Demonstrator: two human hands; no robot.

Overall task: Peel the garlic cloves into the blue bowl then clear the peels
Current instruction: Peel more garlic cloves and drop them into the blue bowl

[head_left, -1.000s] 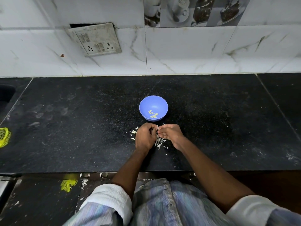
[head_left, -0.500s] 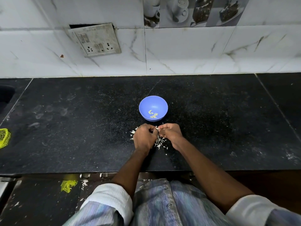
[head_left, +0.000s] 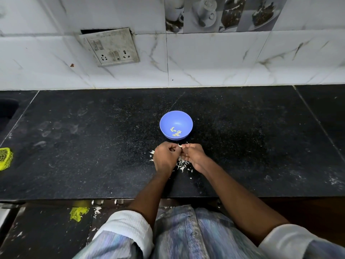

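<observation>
A blue bowl (head_left: 176, 120) stands on the black counter with several peeled garlic cloves (head_left: 176, 132) in its bottom. Just in front of it, my left hand (head_left: 165, 157) and my right hand (head_left: 194, 156) meet with curled fingers. Together they pinch a small garlic clove (head_left: 180, 146), of which only a pale tip shows between the fingertips. White garlic peels (head_left: 182, 164) lie scattered on the counter under and around both hands.
The black stone counter (head_left: 93, 146) runs left to right, its front edge near my body. A yellow mesh bag (head_left: 5, 158) lies at the far left edge, with a sink's corner (head_left: 7, 109) behind it. A tiled wall with a switch plate (head_left: 110, 46) rises behind.
Both hands have shifted slightly toward the bowl while working the clove between the fingertips. The bowl has stayed in place.
</observation>
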